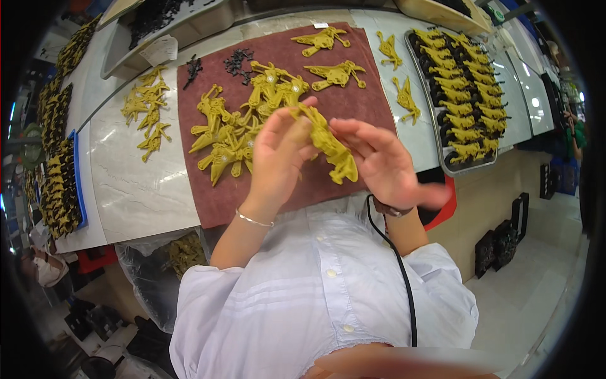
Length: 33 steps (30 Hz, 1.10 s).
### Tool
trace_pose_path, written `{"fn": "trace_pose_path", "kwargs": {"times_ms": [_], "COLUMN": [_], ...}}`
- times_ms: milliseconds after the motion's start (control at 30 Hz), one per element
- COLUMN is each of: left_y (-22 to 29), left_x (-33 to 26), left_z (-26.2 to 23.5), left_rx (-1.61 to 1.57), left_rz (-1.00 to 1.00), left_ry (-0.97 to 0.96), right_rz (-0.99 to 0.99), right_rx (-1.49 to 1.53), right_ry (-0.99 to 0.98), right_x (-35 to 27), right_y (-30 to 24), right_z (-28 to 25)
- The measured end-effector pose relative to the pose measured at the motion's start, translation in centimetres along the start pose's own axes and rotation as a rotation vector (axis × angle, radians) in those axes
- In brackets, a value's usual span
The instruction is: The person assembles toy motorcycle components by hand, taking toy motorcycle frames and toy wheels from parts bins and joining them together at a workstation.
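My left hand (282, 145) pinches an olive-yellow moulded plastic part (329, 144) between thumb and fingers, above a maroon cloth (211, 205). Beside that part is my right hand (382, 158), fingers stretched out and thumb spread wide and blurred. Its fingertips are close to the part's upper right edge; whether they touch it I cannot tell. Beyond my left hand lies a pile of similar yellow parts (227, 136), several with small round details. Small black pieces (238, 63) lie behind the pile, and two longer yellow parts (336, 74) rest at the cloth's far side.
A metal tray (449, 165) of yellow-and-black assemblies in rows stands at right, with two loose yellow parts (405, 101) beside it. More parts (146, 107) lie left of the cloth. A bin of black pieces (211, 28) is at the back. A plastic-lined container (142, 265) sits below the table's left edge.
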State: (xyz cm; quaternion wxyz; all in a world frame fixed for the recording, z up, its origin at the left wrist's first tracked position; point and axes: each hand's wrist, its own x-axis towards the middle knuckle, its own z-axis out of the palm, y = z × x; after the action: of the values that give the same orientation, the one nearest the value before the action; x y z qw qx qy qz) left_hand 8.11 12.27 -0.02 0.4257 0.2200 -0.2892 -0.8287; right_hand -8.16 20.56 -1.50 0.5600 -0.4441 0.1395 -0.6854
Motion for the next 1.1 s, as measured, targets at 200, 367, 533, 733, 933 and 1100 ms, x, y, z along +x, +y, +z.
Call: {"fn": "trace_pose_path", "kwargs": {"times_ms": [200,367,533,733,933,1100], "left_y": [1.1,1.1,1.4,1.1,1.1,0.9], "left_x": [-0.8,-1.4,-2.1,-2.3,-2.3,-2.2], "left_z": [-0.3,-0.9,-0.4,-0.3,-0.3,-0.3], "left_rx": [-0.016,-0.045,-0.037,0.022,0.043,0.041], "left_rz": [0.021,0.062,0.058,0.064,0.048,0.044], "left_ry": [-0.013,-0.039,-0.031,-0.019,-0.041,-0.048], "right_rz": [0.091,0.116,0.031,0.051,0.072,0.063], "right_rx": [0.614,0.837,0.47,0.624,0.526,0.538], "right_ry": [0.344,0.986,-0.509,-0.267,-0.268,-0.207], "right_x": [2.4,3.7,1.3,0.9,0.9,0.8], "right_y": [-4.0,-5.3,-1.9,-2.3,-2.6,-2.7], "right_z": [5.2,8.2,-0.3,1.5,1.3,1.7]}}
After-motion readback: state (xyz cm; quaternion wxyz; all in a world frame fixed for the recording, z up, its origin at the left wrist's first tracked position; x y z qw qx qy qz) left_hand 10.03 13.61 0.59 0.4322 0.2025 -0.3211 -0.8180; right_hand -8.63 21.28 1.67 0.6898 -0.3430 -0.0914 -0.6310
